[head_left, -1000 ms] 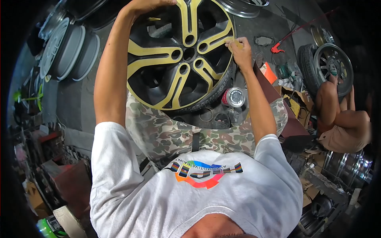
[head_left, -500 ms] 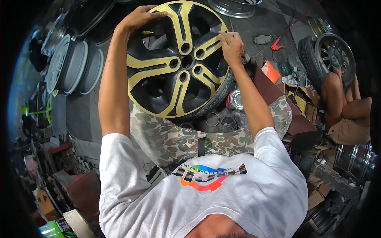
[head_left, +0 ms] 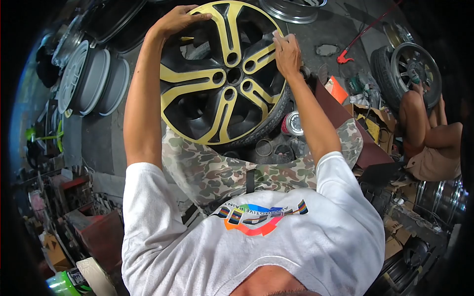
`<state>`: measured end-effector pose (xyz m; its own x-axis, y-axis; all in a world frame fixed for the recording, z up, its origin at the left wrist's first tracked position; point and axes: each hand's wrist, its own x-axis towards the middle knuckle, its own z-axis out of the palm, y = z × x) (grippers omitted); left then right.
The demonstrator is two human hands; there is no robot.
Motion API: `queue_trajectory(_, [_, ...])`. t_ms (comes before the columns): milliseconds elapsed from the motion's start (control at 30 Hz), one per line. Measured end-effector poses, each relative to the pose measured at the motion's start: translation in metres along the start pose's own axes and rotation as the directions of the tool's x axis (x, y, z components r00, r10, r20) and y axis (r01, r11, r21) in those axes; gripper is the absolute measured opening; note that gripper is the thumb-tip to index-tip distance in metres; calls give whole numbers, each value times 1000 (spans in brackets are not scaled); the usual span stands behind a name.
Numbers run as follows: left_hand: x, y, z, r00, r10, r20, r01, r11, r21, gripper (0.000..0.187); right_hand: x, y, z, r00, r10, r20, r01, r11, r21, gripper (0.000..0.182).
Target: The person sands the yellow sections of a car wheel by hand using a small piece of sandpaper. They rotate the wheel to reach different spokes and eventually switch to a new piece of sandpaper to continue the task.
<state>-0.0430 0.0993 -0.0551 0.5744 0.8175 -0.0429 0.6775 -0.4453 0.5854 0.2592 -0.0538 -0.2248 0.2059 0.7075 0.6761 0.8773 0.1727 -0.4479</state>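
A black alloy wheel (head_left: 217,109) with yellow spoke faces and a yellow lip stands tilted before me, on a dark tire (head_left: 264,129) at its lower right. My left hand (head_left: 183,20) is closed on the wheel's upper left edge, thumb over the front and the other fingers mostly hidden behind. At the upper right lip, my right hand (head_left: 288,52) is pinched, fingertips against the edge by the end of a spoke. Something small and pale may be between those fingertips; I cannot make it out.
A can (head_left: 293,123) stands beside the tire. Grey rims (head_left: 94,81) lean at the left. A red-handled air gun (head_left: 344,56) lies on the floor. Another person (head_left: 427,133) sits at the right by a wheel (head_left: 417,74). An open cardboard box (head_left: 373,121) sits nearby.
My right hand has slid a little upward along the wheel's lip. The wheel has shifted very slightly to the right, and my left hand keeps its hold.
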Motion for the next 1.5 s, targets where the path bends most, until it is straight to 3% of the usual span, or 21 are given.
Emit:
queue_trajectory(33, [3, -5, 0, 1000, 1, -6, -1, 1000, 0, 66, -2, -3, -2, 1000, 14, 20, -14, 1000, -7, 26])
queue_trajectory(100, [7, -19, 6, 989, 117, -89, -121, 992, -46, 49, -10, -6, -6, 1000, -3, 22, 3, 1000, -15, 25])
queue_trajectory(133, [3, -7, 2, 990, 111, -90, -116, 992, -49, 49, -13, -6, -8, 1000, -15, 24, 16, 1000, -23, 24])
queue_trajectory(200, [-8, 33, -9, 999, -12, 46, 23, 973, -232, 42, 1, 1, -3, 1000, 8, 15, -8, 999, -46, 24])
queue_trajectory(300, [-3, 18, -9, 997, 68, 37, -59, 977, -206, 41, 17, 4, 1, 1000, 6, -19, -8, 998, -57, 24])
queue_trajectory(467, [-8, 29, -9, 998, -44, 33, 49, 983, -178, 41, -11, 2, -5, 999, -8, 35, 9, 1000, -15, 25])
queue_trajectory(567, [-2, 17, -5, 997, 14, 75, 4, 972, -235, 43, 10, 9, -1, 999, 25, 45, -21, 997, -78, 25])
queue_trajectory(767, [-8, 29, -12, 999, 2, 45, 3, 993, -118, 44, -7, 3, -3, 998, 12, 56, -11, 1000, -13, 25])
queue_trajectory(900, [-3, 22, -5, 998, -10, 60, 23, 976, -218, 41, 4, 7, -4, 998, -2, 69, 9, 996, -93, 23])
queue_trajectory(1033, [7, 2, -4, 991, 128, 39, -115, 965, -235, 38, 14, 9, 3, 998, 47, 50, -44, 997, -63, 26])
queue_trajectory(1100, [2, 13, -9, 998, 34, 61, -23, 983, -181, 38, -6, -1, -2, 996, 49, 76, -46, 998, -38, 27])
queue_trajectory(1200, [0, 16, -4, 999, 4, 55, 10, 967, -253, 38, -17, -6, -8, 989, 80, 121, -76, 996, -39, 27])
queue_trajectory(1267, [3, 15, -6, 997, 49, 62, -36, 982, -185, 39, 3, 5, -7, 995, -18, 99, 29, 994, -106, 28])
queue_trajectory(1400, [-1, 13, -6, 999, 47, 11, -44, 986, -159, 39, 18, 8, -8, 993, 16, 117, -9, 998, -60, 27])
queue_trajectory(1500, [-1, 15, -7, 998, 40, 49, -29, 979, -199, 39, -3, 7, -17, 994, -53, 95, 52, 999, 12, 25])
